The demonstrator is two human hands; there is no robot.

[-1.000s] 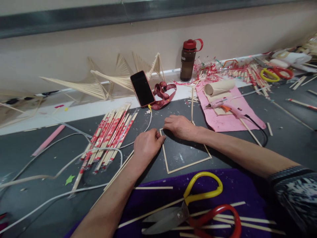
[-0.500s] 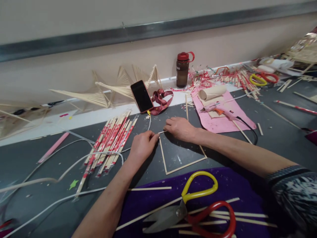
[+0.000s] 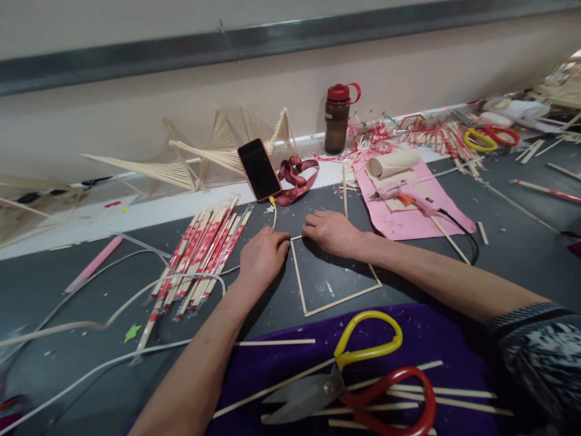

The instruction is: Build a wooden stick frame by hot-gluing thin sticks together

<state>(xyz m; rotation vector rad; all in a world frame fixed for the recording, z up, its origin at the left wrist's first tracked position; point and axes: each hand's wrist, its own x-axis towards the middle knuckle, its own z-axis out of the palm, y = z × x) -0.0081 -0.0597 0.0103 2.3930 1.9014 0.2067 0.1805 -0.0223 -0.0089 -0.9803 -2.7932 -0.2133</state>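
A four-sided outline of thin wooden sticks (image 3: 342,301) lies flat on the dark table, its far side partly covered by my right hand. My left hand (image 3: 264,257) is closed, with thumb and fingertips pinched at the outline's far left corner. Fingers curled, my right hand (image 3: 333,236) presses on the far stick (image 3: 296,238) just right of that corner. Between the two hands a short length of this stick shows, its end meeting the left side stick. My right forearm hides part of the right side.
Large scissors (image 3: 333,384) and loose sticks lie on purple cloth (image 3: 426,327) in front. Wrapped chopsticks (image 3: 200,257) and a white cable (image 3: 136,300) are left. A propped phone (image 3: 259,169) and bottle (image 3: 336,121) stand behind. Right, a glue gun (image 3: 408,197) rests on pink sheeting (image 3: 447,224).
The far stick now meets the top end of the left side stick, where a small gap showed before. Both hands have hardly moved; the view has shifted slightly.
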